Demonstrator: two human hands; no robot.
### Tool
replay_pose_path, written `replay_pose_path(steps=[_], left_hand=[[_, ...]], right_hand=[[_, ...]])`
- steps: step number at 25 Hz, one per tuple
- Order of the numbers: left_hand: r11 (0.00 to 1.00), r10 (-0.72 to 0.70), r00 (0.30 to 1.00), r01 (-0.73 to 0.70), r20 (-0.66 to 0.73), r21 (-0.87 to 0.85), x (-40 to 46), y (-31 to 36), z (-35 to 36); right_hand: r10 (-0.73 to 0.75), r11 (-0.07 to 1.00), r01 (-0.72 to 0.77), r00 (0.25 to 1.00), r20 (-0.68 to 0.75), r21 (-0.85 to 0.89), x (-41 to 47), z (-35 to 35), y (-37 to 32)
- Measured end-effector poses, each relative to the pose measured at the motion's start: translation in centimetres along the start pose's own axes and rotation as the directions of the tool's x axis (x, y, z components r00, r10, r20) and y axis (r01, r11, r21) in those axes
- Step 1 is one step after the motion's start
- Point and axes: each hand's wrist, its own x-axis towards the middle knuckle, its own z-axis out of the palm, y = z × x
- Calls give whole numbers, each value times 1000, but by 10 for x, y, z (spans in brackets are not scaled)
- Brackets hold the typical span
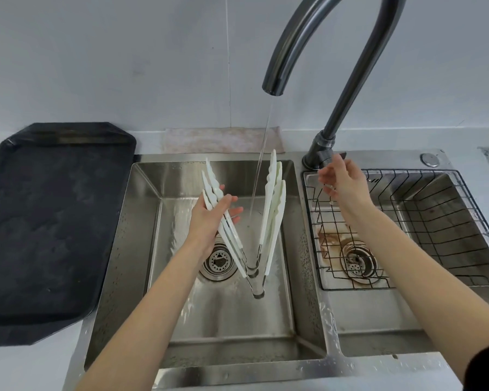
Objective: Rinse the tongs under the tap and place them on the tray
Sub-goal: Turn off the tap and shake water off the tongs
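Left hand [213, 218]: fingers closed round one arm of a bunch of white plastic-tipped steel tongs [268, 218], near its scalloped tips; the hinged ends hang low over the basin and the tips point up and away, so the bunch opens in a wide V
Right hand [342, 183]: empty, fingers loosely spread, just beside the base of the dark curved metal tap [347, 88], apparently at its lever, though the lever itself is hidden behind the hand
Water: a thin stream [261, 162] falls from the spout and passes through the gap of the V, seemingly missing both arms
Step in hand: rinsing; judged early, since the tongs are over the basin and the tray is bare
Doing it well: shift the bunch sideways so the stream lands on the white tips, then turn the wrist so each face gets wet; keep the hinges lowest so water runs off into the basin; shake off drips before crossing to the tray
Left stainless steel sink basin [141, 221]: wet, holds nothing but its round drain strainer [218, 262]
Right basin: holds a black wire rack [435, 221], with nothing in it, above a rust-stained drain [357, 262]
Black flat tray [48, 221]: on the counter, left of the sink, nothing on it
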Motion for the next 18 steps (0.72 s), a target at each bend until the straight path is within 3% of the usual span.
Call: replay_pose_path(steps=[4,6,9,11,13,16,18], left_hand=[[1000,4,1000,-4,-6,3,-3,2,-2],[1000,19,1000,-19,-13,17,-4,2,-2],[999,20,1000,-19,-23,36,-8,-2,0],[1000,8,1000,-7,-18,29,-12,-4,2],[1000,-7,1000,7,-5,27,-16,-6,4],[1000,1,1000,-1,9,14,-20,-9,6],[999,21,999,-20,36,-25,-23,-10,7]], right_hand=[[47,999,-46,998,-41,14,2,8,-10],[26,997,-29,999,-46,-76,-6,12,-4],[97,963,-47,980,174,-267,-33,23,25],[223,942,-103,903,368,-319,-53,33,49],[271,952,-173,860,433,-253,-62,41,63],[283,955,-297,892,353,-17,-64,47,61],[243,964,-266,914,323,26,-60,47,57]])
